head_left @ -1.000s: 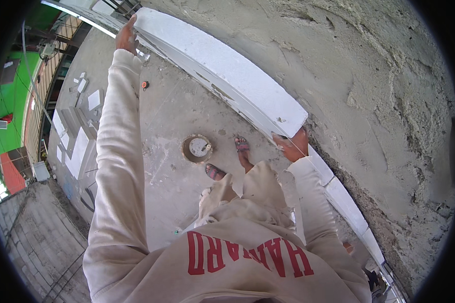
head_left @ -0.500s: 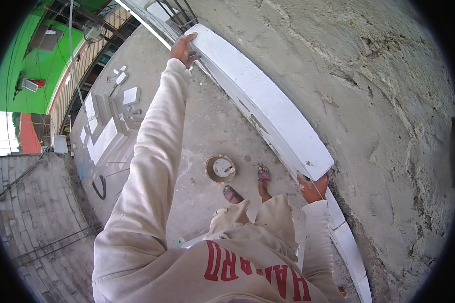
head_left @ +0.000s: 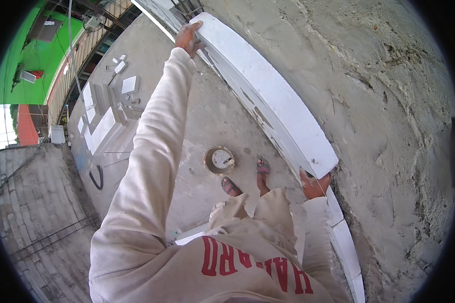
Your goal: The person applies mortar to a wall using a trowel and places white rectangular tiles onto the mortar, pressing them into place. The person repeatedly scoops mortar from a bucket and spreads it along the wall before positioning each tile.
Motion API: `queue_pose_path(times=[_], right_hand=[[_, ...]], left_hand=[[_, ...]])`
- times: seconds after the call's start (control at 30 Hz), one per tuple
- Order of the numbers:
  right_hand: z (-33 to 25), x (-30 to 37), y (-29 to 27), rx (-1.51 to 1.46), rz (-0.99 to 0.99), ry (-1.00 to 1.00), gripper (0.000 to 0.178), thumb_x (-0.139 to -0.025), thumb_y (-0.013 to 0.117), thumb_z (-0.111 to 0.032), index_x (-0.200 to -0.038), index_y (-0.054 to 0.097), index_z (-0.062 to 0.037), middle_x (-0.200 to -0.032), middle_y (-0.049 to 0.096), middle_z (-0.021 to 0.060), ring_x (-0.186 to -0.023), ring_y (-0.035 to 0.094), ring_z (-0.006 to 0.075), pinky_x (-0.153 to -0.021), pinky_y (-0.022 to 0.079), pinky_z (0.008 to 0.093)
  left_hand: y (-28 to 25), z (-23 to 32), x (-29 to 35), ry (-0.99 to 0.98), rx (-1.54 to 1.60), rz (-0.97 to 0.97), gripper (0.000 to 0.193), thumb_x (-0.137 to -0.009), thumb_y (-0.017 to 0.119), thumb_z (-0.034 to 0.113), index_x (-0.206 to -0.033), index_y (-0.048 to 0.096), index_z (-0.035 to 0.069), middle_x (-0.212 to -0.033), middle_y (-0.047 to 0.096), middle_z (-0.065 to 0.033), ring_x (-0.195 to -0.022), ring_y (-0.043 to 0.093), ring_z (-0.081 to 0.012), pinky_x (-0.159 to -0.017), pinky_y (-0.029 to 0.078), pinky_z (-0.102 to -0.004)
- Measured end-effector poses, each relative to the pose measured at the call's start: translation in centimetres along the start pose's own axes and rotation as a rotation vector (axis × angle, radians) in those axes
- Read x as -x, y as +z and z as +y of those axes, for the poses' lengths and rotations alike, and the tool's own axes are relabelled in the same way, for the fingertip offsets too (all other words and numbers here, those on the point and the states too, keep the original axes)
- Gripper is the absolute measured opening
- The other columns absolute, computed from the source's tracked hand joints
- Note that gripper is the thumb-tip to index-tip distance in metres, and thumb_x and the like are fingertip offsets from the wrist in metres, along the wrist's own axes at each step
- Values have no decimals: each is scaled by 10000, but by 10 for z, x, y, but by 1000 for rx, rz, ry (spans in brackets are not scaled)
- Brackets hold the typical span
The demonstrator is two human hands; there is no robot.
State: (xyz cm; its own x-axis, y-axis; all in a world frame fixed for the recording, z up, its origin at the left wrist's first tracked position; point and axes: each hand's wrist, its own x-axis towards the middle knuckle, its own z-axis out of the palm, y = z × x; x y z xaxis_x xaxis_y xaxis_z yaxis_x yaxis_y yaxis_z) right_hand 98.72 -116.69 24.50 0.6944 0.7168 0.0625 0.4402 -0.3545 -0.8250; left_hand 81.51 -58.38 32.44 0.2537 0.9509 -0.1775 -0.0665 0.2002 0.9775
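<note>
A long white block [head_left: 268,88] lies lengthwise against the rough grey wall, on top of other white blocks. My left hand [head_left: 188,39] is at its far end, with fingers over the top edge and the thumb side near its front face. At the near end my right hand [head_left: 314,185] holds the block's lower corner, and part of its fingers is hidden beneath and behind it. Below the right hand, a lower course of white blocks [head_left: 343,237] continues along the wall. A thin string passes by the right hand.
A round bucket [head_left: 219,160] with a tool inside stands on the concrete floor near my sandalled feet. Stacked white blocks [head_left: 106,129] and loose pieces lie to the left. Steel bars [head_left: 186,7] rise beyond the block's far end. The plastered wall [head_left: 379,121] borders the right side.
Both hands keep their hold on the long block. The view has shifted slightly, and the block's near end appears a little farther right, toward the wall.
</note>
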Motion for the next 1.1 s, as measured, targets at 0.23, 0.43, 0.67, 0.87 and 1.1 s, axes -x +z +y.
queue_pose_path(times=[0.23,0.43,0.67,0.87,1.1], right_hand=[[-8,-2,-2,42,-25,3,377,-727,845,-160,-1058,745,-11,-1005,778,161,-927,755,346,-890,567,412],[3,1,-1,88,-42,-13,374,-720,835,-163,-1062,752,-37,-989,783,133,-903,763,306,-863,581,403],[-4,-3,0,7,-22,13,313,-723,812,-145,-1013,766,-39,-941,785,111,-843,769,281,-796,597,386],[-3,-7,-7,48,-93,49,419,-714,887,-112,-1074,727,30,-1009,782,154,-919,768,272,-887,583,392],[0,-8,-4,16,-23,-17,330,-671,846,-108,-975,767,-6,-907,774,184,-820,761,354,-763,596,413]], left_hand=[[-10,-7,-17,17,-22,-6,566,-889,788,328,-1329,578,41,-1144,674,-118,-923,707,-271,-608,611,-347],[-6,-9,-9,20,5,-36,608,-931,751,314,-1389,506,-1,-1265,600,-150,-1036,700,-337,-772,618,-424],[-9,-2,-10,-14,1,-57,568,-900,782,302,-1340,556,22,-1172,665,-129,-955,715,-309,-655,614,-374],[-7,-1,-5,-12,-6,-49,573,-918,767,329,-1358,546,36,-1213,648,-91,-997,703,-307,-739,612,-386],[-9,2,-3,-22,-24,-89,614,-953,717,350,-1430,515,20,-1364,572,-124,-1154,631,-373,-925,576,-457]])
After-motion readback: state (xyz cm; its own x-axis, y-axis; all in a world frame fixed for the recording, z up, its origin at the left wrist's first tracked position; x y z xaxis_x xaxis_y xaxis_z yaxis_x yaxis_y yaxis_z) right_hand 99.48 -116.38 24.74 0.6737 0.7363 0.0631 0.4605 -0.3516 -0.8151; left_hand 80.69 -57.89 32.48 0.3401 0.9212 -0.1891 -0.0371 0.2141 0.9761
